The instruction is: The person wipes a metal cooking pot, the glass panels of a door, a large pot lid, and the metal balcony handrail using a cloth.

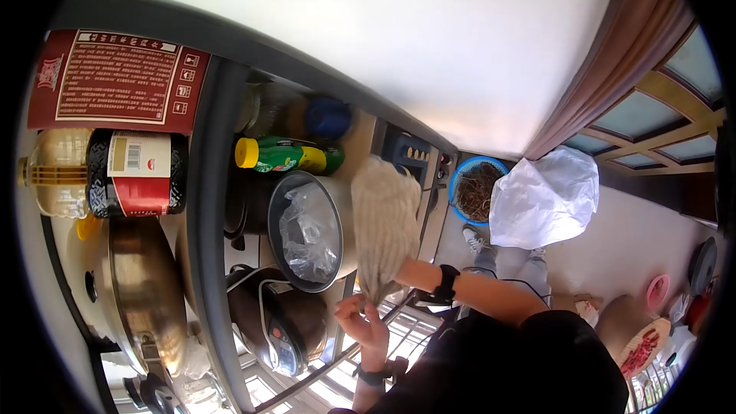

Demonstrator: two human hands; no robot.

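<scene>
Beige ribbed cloth (pixel 387 211), held up beside the shelf, spread wide at the far end and gathered narrow near the body. Left hand (pixel 364 330) with fingers pinched on the gathered end; dark band at the wrist. Right hand (pixel 407 271) mostly hidden in or behind the cloth, impossible to tell its grip; black watch (pixel 445 282) on that wrist.

Just beside the cloth, on the shelf (pixel 211 222): pot (pixel 343 211) with clear plastic bag (pixel 308 234) inside; near it, green bottle (pixel 295 156) with yellow cap, and rice cooker (pixel 257 310) with handle raised. Farther left in view: large lidded pan (pixel 146 291), dark bottle (pixel 138 172) with red-and-white label, red box (pixel 119 80).

On the floor: blue basin (pixel 458 211) of brown, stringy material; touching or just beside it, white sheet (pixel 544 195). At lower right, basket (pixel 619 322) with red contents.
</scene>
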